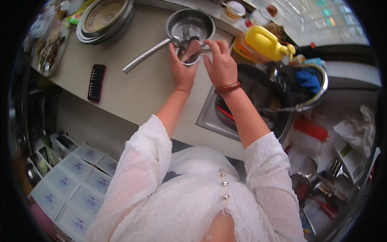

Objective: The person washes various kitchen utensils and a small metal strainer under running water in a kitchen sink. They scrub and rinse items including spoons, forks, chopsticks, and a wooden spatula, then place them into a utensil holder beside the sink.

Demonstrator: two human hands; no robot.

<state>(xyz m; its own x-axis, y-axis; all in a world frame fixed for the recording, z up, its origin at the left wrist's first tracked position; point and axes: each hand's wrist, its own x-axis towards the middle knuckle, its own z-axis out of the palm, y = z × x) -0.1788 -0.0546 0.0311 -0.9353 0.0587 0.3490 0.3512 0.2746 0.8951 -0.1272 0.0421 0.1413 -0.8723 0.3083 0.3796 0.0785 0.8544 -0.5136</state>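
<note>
My left hand [182, 71] is closed round the side of a small metal cup [191, 63] that holds several utensils, among them a pinkish spoon or spatula [191, 50]. My right hand [222, 65], with a reddish-brown bracelet at its wrist, has its fingertips at a shiny metal piece [205, 48] beside the cup; whether this is a utensil or the cup's handle, I cannot tell. Just behind the cup stands a metal saucepan [210, 27] with a fork-like utensil inside. Its ribbed metal handle [145, 57] points down and left over the counter.
A black phone-like object [96, 83] lies left on the counter [130, 93]. Stacked plates and bowls [105, 18] and a food dish [50, 57] are at upper left. A yellow jug [260, 42] stands behind the sink [205, 118], which holds a dark basin. A red bottle [310, 129] lies at right.
</note>
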